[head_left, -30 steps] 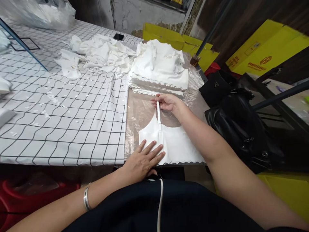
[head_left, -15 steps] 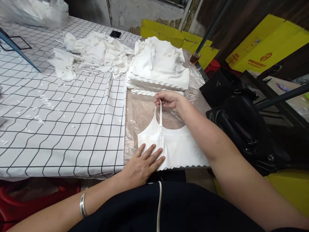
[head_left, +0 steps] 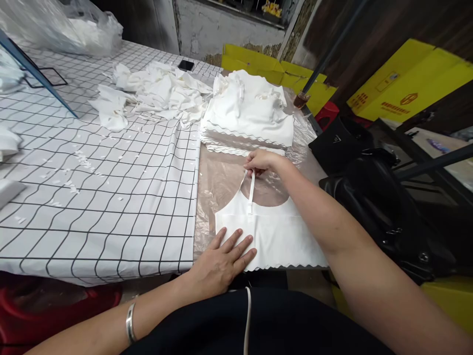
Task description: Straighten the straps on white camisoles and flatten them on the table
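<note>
A white bra [head_left: 281,231] with a scalloped lower edge lies flat at the table's front edge, on clear plastic sheeting [head_left: 212,187]. My left hand [head_left: 227,256] rests on its lower left part, fingers spread and palm down. Between the pinched fingers of my right hand [head_left: 260,161] is the top of a thin white shoulder strap [head_left: 252,190], pulled away from me. My right forearm hides the bra's right side. Just beyond that hand sits a stack of white bras [head_left: 254,111] with wavy edges.
Loose white cloth pieces [head_left: 158,93] lie on the checked tablecloth [head_left: 148,197], among small white scraps. A phone [head_left: 185,65] is farther back. Black bags [head_left: 373,197] stand at the right, yellow cardboard boxes [head_left: 410,84] behind. A blue metal bar [head_left: 40,74] slants at the left.
The camera view has shifted a little, so the scene sits lower and to the right. My right hand still pinches the strap, and my left hand stays flat on the bra.
</note>
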Motion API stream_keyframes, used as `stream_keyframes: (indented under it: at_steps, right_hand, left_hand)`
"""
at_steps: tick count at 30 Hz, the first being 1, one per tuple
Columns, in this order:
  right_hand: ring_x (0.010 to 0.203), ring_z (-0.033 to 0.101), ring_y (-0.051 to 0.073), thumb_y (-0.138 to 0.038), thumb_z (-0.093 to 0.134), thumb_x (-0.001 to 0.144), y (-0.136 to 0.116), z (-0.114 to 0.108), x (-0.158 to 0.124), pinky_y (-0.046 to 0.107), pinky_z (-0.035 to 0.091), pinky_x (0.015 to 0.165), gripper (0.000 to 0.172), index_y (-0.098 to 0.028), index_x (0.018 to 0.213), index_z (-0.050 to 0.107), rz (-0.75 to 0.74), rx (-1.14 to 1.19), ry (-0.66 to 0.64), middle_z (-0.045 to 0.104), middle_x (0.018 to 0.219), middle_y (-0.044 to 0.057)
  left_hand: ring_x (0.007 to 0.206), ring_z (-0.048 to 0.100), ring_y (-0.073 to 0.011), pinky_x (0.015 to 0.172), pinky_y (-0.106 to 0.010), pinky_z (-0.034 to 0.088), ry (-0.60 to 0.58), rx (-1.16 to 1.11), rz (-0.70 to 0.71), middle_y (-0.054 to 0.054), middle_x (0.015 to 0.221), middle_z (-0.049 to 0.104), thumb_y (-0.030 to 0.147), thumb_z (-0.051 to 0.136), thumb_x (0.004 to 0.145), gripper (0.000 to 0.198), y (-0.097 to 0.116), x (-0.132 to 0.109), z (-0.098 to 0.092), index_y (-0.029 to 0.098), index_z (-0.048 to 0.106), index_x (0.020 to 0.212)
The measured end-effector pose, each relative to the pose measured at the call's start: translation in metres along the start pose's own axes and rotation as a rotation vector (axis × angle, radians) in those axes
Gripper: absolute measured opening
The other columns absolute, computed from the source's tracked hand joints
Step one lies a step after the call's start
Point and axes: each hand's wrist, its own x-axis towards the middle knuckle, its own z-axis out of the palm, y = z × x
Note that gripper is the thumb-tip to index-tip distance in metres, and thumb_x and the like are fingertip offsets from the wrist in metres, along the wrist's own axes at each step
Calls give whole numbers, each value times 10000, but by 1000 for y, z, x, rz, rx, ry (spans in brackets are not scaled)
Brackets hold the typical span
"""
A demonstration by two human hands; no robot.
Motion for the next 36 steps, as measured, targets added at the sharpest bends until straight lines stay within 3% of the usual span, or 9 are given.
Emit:
stream_keyframes:
  at_steps: [2,7,10,14,19,24,29,32,36]
  right_hand:
    - [408,530,127,-82,733,782,0,-3,2,233,439,394,219,-158,640,584,-29,65,-1,623,510,45]
    - [502,570,89,-59,693,815,0,-1,5,190,518,520,187,-159,708,577,-35,592,-76,605,555,-7]
    - [551,614,89,-10,647,830,3,8,8,179,536,538,191,-166,768,557,-5,696,-80,650,622,2]
    - [548,637,115,1,749,738,10,22,15,221,561,524,294,-181,785,523,-30,525,-6,677,648,13]
    - [486,592,118,-39,807,672,13,33,27,249,538,500,341,-187,743,509,-203,299,82,588,553,-41]
    - [628,581,131,-7,705,687,8,31,31,276,508,662,250,-185,697,530,-307,-8,354,553,617,-36]
    - [874,603,195,-204,597,841,31,22,-28,340,473,859,37,-200,865,625,-582,-120,643,655,890,37]
    - [1178,562,264,-363,515,931,81,34,-93,433,405,1039,300,-232,1175,629,-735,-268,639,641,1236,97]
    - [1456,293,306,-497,467,948,157,77,-151,566,236,1169,603,-236,1487,400,-628,-581,489,395,1541,123]
  left_hand:
    - [1466,253,-344,1169,-570,155,-4,-3,-1,-89,1577,340,335,391,1001,545,0,0,-1,222,309,1528]
    - [1468,254,-333,1171,-560,170,-5,-27,-6,-96,1572,348,359,424,990,564,1,1,0,237,310,1528]
    - [1466,258,-338,1164,-564,178,14,-19,-1,-91,1575,344,347,413,993,555,1,2,0,228,313,1526]
    - [1443,308,-346,1157,-570,190,-14,-28,8,-114,1560,369,338,432,977,553,-1,2,-8,210,349,1508]
    - [1417,356,-351,1161,-554,188,-37,-4,23,-157,1534,401,305,453,951,549,-7,-1,-22,145,402,1474]
    - [1425,348,-330,1154,-503,225,-50,29,7,-142,1548,381,360,397,994,537,-10,-4,-21,132,388,1480]
    - [1471,258,-306,1187,-507,136,-37,17,9,-103,1579,335,534,402,977,642,-16,-10,-15,199,326,1520]
    - [1465,274,-296,1191,-491,129,-34,3,22,-103,1569,355,584,420,953,678,-23,-18,-20,214,341,1516]
    - [1358,446,-297,1126,-461,287,-23,-107,34,-119,1441,534,634,444,921,644,-39,-11,-47,214,517,1404]
